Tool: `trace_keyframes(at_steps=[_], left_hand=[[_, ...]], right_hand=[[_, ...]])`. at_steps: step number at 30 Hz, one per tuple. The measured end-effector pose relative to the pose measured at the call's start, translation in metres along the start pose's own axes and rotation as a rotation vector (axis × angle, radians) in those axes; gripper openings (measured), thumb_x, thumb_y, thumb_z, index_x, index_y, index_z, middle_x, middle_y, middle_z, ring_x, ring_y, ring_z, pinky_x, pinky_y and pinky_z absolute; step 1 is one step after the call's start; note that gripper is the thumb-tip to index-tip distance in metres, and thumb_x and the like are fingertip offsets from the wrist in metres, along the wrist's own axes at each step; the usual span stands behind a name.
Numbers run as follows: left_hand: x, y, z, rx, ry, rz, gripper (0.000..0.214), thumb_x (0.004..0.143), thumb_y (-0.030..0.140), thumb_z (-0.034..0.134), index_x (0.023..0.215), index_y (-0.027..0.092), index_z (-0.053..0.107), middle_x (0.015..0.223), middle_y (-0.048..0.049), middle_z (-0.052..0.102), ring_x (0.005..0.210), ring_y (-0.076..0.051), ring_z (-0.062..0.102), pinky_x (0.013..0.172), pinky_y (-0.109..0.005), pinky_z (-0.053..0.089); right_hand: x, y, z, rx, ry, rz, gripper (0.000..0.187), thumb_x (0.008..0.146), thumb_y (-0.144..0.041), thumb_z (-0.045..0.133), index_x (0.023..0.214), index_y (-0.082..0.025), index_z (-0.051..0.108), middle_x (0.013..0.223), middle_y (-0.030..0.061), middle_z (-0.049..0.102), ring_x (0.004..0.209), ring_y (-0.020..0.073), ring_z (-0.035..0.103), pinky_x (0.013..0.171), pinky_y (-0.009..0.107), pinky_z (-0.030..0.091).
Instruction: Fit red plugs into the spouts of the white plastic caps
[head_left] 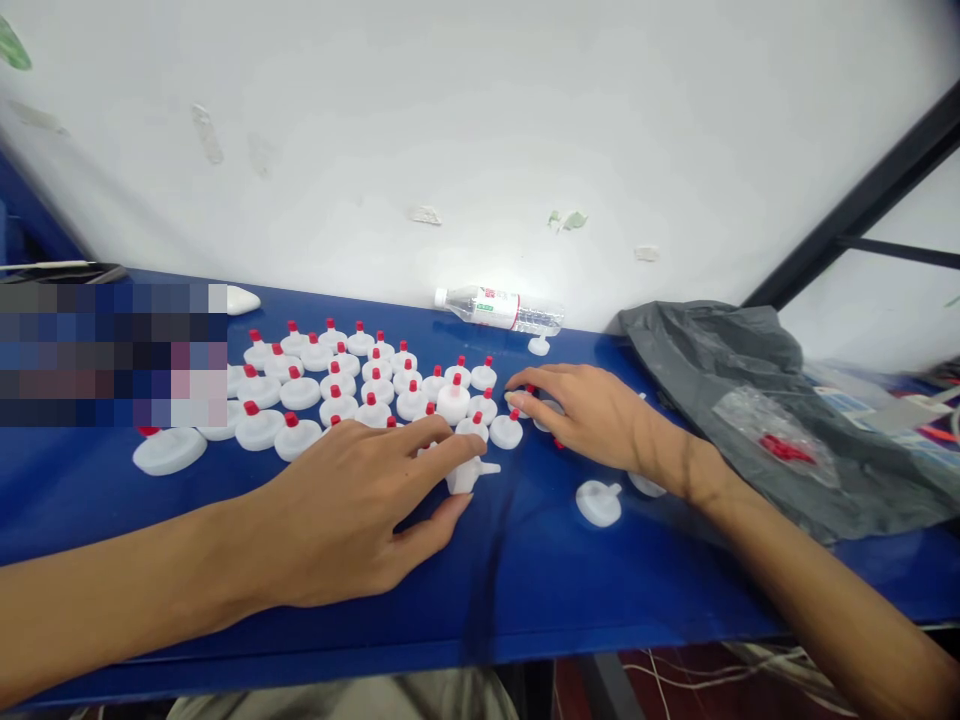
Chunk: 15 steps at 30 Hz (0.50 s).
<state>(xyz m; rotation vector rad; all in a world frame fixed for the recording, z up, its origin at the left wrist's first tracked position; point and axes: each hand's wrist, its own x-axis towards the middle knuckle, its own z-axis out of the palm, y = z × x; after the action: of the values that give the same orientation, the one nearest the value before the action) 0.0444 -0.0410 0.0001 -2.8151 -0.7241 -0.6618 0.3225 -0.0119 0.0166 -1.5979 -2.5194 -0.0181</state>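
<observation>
My left hand (352, 510) reaches in from the left, thumb and fingers closed around a white plastic nozzle cap (466, 474). Its bare spout points right, with no red tip on it. Just to the right, my right hand (592, 410) is bent low over the table, thumb and index fingertips close together. What lies between those fingertips is hidden or too small to name. Bits of red and white show in and beneath that hand. Several white nozzle caps with red tips (298, 392) stand upright in a cluster behind and left of my left hand.
Loose white caps without red tips (598, 503) lie near my right forearm. A clear bottle (499, 308) rests on its side by the wall. On grey plastic sheeting (697, 350) at the right sits a clear bag of red pieces (786, 448). The blue table (525, 590) has its front edge near me.
</observation>
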Motion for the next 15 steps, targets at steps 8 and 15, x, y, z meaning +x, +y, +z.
trace_keyframes(at_steps=[8, 15], left_hand=[[-0.0007, 0.0033, -0.0013, -0.002, -0.040, -0.053, 0.032, 0.101, 0.024, 0.043, 0.133, 0.027, 0.051, 0.116, -0.0019, 0.072, 0.076, -0.017, 0.073, 0.061, -0.031, 0.046], [-0.0014, 0.0044, -0.0013, 0.008, -0.035, -0.067, 0.033, 0.101, 0.026, 0.044, 0.133, 0.026, 0.051, 0.116, -0.0026, 0.073, 0.075, -0.017, 0.073, 0.061, -0.031, 0.046]], right_hand=[[-0.0010, -0.0011, -0.0009, 0.004, 0.006, 0.004, 0.040, 0.107, -0.048, 0.040, 0.124, -0.025, 0.068, 0.117, 0.0060, 0.077, 0.105, 0.0266, 0.072, 0.089, 0.038, 0.051], [-0.0012, -0.0038, -0.0012, -0.015, 0.028, 0.015, 0.038, 0.107, -0.046, 0.042, 0.123, -0.024, 0.069, 0.113, 0.0069, 0.076, 0.098, 0.0239, 0.071, 0.085, 0.034, 0.050]])
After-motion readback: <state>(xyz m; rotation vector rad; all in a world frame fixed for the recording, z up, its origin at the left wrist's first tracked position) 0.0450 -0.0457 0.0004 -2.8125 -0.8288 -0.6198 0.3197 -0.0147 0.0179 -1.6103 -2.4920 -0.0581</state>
